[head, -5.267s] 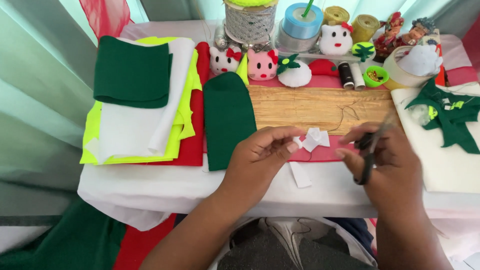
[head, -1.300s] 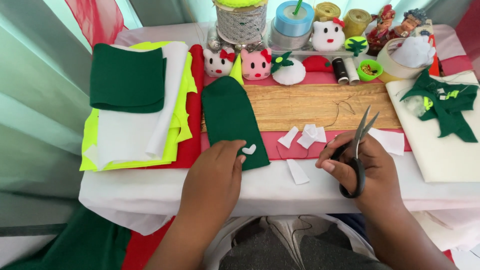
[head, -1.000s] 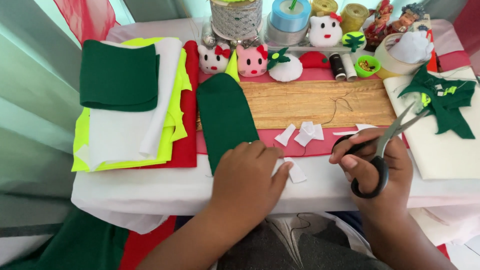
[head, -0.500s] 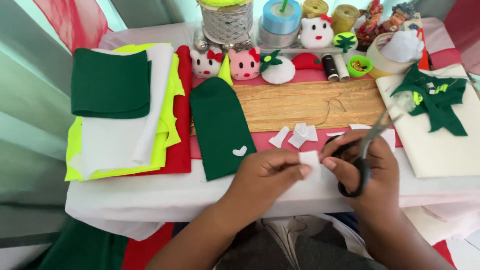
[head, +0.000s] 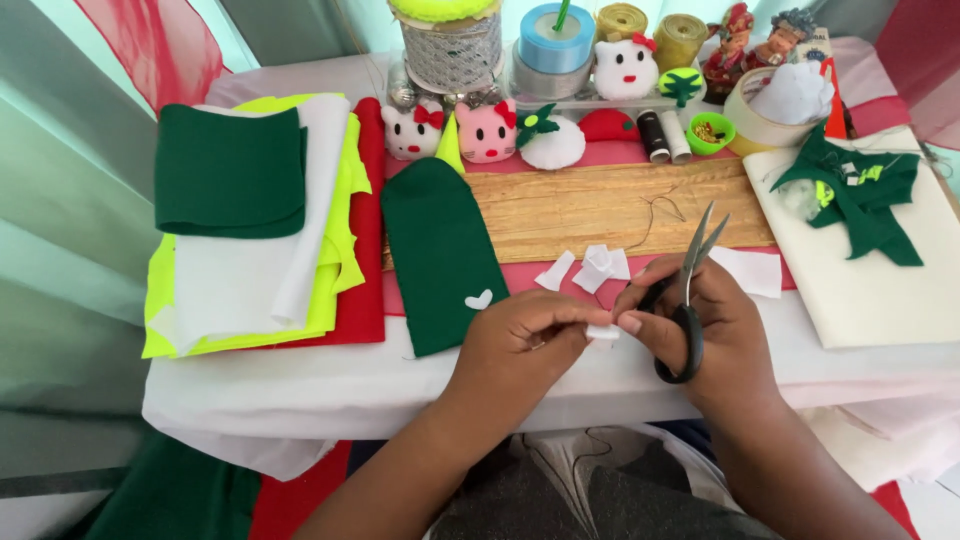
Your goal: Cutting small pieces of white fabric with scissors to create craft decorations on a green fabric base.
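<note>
Low in the middle of the frame the two hands meet over the front edge of the white-covered table (head: 300, 385). The left hand (head: 515, 345) has its fingers curled and pressed together, pinching a small white felt scrap (head: 603, 331) between thumb and fingertips; the scrap sits right where the hands touch. The right hand (head: 715, 325) also pinches that scrap with thumb and forefinger while gripping a pair of black-handled scissors (head: 688, 290), whose loops hang on its fingers and whose blades point up toward the centre, slightly parted. Just above the hands, on a pink strip, lie a few more white felt cut-outs (head: 592, 268), and a larger white piece (head: 750, 270) lies to the right of the scissors. Left of the hands a dark green felt piece (head: 440, 250) with a rounded top carries a small white heart (head: 479, 299) near its lower edge. At centre left a stack of felt sheets (head: 250, 220) shows green, white, neon yellow and red layers. A gold cloth (head: 600, 205) lies across the middle. Along the top edge stand cat-faced plush toys (head: 450, 130), ribbon spools (head: 555, 40) and thread reels (head: 662, 135). At the right a green felt shape (head: 860, 195) rests on a cream sheet (head: 870, 290).
</note>
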